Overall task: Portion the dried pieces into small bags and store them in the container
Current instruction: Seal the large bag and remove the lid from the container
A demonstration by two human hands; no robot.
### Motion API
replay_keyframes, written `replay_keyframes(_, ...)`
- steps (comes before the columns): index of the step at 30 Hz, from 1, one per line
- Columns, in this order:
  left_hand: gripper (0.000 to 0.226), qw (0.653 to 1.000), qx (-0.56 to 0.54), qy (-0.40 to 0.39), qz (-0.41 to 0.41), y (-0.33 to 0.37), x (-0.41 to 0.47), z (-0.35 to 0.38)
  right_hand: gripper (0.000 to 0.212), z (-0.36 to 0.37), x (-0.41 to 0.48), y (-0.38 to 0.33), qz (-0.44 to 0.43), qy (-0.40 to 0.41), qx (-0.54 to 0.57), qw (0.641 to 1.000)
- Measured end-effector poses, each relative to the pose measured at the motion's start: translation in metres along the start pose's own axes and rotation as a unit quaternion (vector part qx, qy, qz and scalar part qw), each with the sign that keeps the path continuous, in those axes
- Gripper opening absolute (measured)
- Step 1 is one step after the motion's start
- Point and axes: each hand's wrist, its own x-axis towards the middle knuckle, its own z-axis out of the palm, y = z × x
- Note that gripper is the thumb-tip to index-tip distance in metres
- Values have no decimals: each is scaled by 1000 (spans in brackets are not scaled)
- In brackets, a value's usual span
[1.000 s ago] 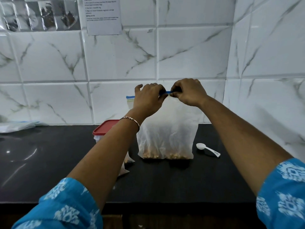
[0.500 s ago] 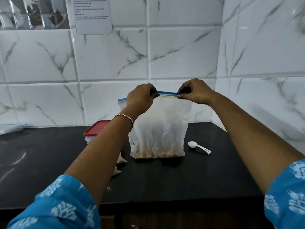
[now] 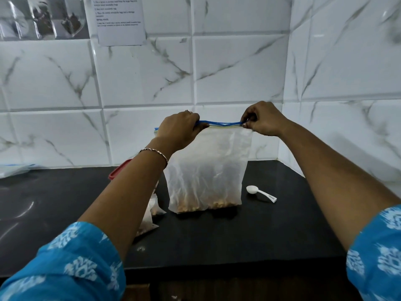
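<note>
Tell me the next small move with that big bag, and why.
Probably pull the strip apart to open the big bag. Both hands, left hand and right hand, pinch the blue zip strip at its two ends, the dried pieces sit at the bottom, and the spoon lies ready beside it.

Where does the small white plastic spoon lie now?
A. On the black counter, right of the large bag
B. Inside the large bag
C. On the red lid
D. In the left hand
A: the small white plastic spoon lies on the black counter, right of the large translucent zip bag, apart from it.
</note>
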Motion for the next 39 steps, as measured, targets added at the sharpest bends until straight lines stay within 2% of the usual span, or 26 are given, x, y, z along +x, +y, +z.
replay_keyframes(4,45,1000,0,1,-14,-3,-2,-1,10,-3,-2,4,1,-11,22,1000)
replay_keyframes(8,40,998,-58,15,-19,-3,-1,1,13,-5,-2,5,2,-36,26,999)
replay_keyframes(14,35,994,-103,27,-11,0,3,3,26,8,-1,-2,-14,-39,40,998)
replay_keyframes(20,35,992,-124,29,-10,-3,4,5,16,20,8,-18,-31,-10,15,999)
replay_keyframes(28,32,990,-139,19,-34,-8,7,5,15,23,8,-26,-45,34,-44,997)
replay_keyframes(34,30,982,-187,8,-33,-9,6,5,14,19,6,-16,-23,-5,32,999)
replay_keyframes(39,37,986,-161,-22,-36,-4,8,2,5,14,4,-12,-25,-33,31,999)
